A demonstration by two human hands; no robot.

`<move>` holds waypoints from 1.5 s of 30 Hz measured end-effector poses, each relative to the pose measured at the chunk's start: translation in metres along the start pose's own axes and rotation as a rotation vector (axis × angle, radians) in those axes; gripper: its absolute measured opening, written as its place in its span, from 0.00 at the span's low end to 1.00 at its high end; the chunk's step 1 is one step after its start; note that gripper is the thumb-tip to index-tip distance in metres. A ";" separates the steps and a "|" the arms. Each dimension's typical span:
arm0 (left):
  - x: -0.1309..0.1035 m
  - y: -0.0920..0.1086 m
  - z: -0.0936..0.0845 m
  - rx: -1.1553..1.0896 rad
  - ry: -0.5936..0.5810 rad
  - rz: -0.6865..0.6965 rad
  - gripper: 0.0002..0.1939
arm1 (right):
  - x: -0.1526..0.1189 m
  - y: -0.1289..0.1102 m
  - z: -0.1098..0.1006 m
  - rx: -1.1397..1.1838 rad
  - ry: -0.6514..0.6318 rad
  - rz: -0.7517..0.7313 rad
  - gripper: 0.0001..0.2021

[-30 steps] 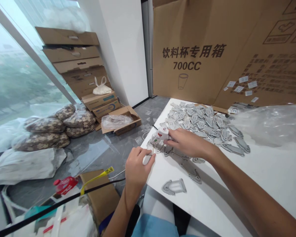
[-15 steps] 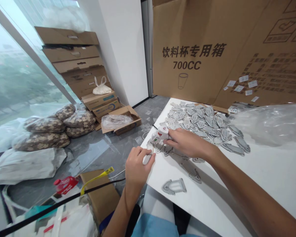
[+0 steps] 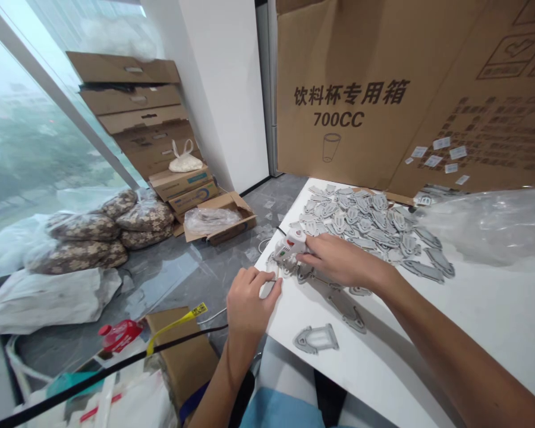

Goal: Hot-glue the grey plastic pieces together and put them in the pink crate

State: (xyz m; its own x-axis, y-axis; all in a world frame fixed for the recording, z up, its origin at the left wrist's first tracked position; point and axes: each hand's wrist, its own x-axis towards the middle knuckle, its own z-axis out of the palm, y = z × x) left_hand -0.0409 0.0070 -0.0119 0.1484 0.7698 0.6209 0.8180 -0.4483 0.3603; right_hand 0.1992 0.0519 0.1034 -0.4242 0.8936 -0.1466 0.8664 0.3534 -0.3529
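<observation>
My right hand (image 3: pixel 332 255) is wrapped around a white glue gun (image 3: pixel 293 242) with red and green marks, held at the table's left edge. Its nozzle points down and left, close to my left fingertips; the tip is hard to make out. My left hand (image 3: pixel 249 300) has thumb and forefinger nearly together over the table edge, on a small pale piece that the fingers mostly hide. Under and beside the gun lie several grey flat pieces (image 3: pixel 305 272). One grey arch-shaped frame piece (image 3: pixel 316 338) lies apart near the front edge, and another (image 3: pixel 348 313) lies below my right wrist.
A large pile of grey pieces (image 3: pixel 361 217) spreads over the back of the white table (image 3: pixel 481 321). Clear plastic sheeting (image 3: pixel 490 226) lies at the right, before a big cardboard box (image 3: pixel 352 53). Left on the floor are an open carton (image 3: pixel 232 229) and patterned bundles (image 3: pixel 80 244).
Both hands and the glue gun keep nearly the same place. The whole view has shifted very slightly.
</observation>
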 end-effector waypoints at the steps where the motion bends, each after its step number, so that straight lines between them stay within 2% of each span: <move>1: 0.000 0.000 0.000 0.002 0.001 0.000 0.03 | 0.000 0.000 0.000 0.003 -0.005 0.006 0.18; 24: -0.001 -0.001 -0.001 -0.016 0.015 0.003 0.03 | -0.002 -0.003 -0.002 -0.049 -0.009 0.046 0.16; 33: 0.001 0.002 -0.003 -0.053 0.062 0.028 0.05 | 0.000 -0.003 0.000 0.139 0.014 0.222 0.16; 36: 0.000 0.001 -0.002 -0.043 0.068 0.016 0.04 | 0.001 -0.001 -0.003 0.193 0.141 0.323 0.15; 38: -0.001 -0.001 -0.001 -0.038 0.069 -0.005 0.03 | 0.000 0.000 -0.008 0.248 0.321 0.341 0.14; 41: -0.003 -0.003 -0.001 -0.147 0.027 -0.028 0.06 | -0.004 0.000 -0.019 0.440 0.573 0.270 0.18; 43: -0.001 -0.003 -0.004 -0.259 -0.020 -0.021 0.09 | -0.006 -0.001 -0.024 0.546 0.659 0.245 0.20; 45: 0.002 0.000 -0.010 -0.280 -0.052 -0.023 0.08 | -0.008 -0.003 -0.027 0.599 0.694 0.242 0.20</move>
State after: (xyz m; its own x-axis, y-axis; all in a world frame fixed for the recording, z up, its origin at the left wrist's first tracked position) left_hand -0.0459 0.0042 -0.0038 0.1654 0.8004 0.5762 0.6370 -0.5327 0.5572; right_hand 0.2069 0.0516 0.1309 0.1674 0.9571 0.2363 0.5488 0.1086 -0.8288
